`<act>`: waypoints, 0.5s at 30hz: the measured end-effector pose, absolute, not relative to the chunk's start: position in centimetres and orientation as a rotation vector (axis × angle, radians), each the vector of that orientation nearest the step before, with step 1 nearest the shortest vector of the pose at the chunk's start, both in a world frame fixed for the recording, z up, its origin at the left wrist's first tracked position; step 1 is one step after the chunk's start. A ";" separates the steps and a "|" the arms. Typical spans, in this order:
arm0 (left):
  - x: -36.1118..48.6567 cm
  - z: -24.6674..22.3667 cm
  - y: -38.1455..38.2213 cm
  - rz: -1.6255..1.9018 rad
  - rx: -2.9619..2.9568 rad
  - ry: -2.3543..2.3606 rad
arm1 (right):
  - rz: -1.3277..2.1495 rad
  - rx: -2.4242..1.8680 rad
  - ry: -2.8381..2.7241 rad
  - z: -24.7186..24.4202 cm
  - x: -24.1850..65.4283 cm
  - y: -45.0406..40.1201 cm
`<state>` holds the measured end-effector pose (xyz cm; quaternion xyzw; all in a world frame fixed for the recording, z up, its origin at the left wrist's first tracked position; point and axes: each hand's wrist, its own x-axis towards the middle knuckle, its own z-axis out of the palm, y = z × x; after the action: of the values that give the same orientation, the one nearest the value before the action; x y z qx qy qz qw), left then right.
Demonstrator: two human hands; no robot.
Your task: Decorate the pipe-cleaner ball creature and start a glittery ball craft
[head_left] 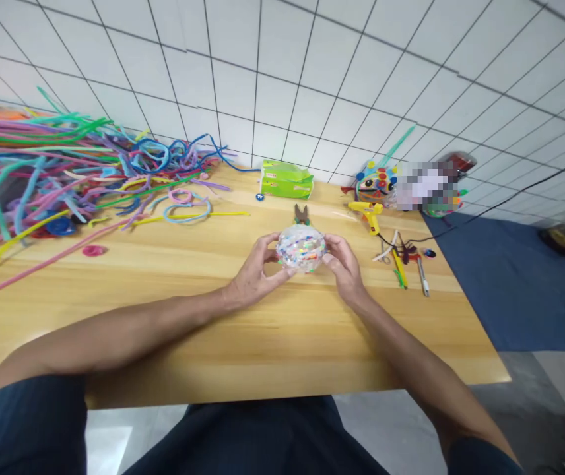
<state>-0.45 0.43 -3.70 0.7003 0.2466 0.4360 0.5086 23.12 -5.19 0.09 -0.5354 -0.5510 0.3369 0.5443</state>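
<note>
A round, whitish ball-like craft piece [301, 248] with multicoloured specks is held up between both hands over the wooden table. My left hand [259, 274] grips its left side, thumb along the lower front. On the right side, my right hand [344, 267] has its thumb and fingers against the piece. Just behind it lie pliers [301, 214] with dark jaws and green on the handles, which the ball partly hides. Whether the ball is hollow, I cannot tell.
Pipe cleaners [84, 158] in many colours heap up at the left. A green tissue pack [286, 179] stands by the tiled wall. To the right are a yellow glue gun [369, 214] with a black cord, a decorated craft figure [376, 183], and a pen [422, 277].
</note>
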 end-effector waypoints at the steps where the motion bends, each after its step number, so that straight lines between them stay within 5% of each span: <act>1: -0.6 -3.8 0.4 1.059 1.700 0.593 | 0.790 -1.275 -1.327 0.4 23.1 -5.1; 15: -1.1 -4.2 1.1 0.883 1.657 0.631 | 0.796 -1.289 -1.273 -2.7 23.8 -5.1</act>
<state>-1.08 1.07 -4.18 0.6995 0.2662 0.3728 0.5485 23.82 -5.13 -2.66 -0.5443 -0.5375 0.3364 0.5493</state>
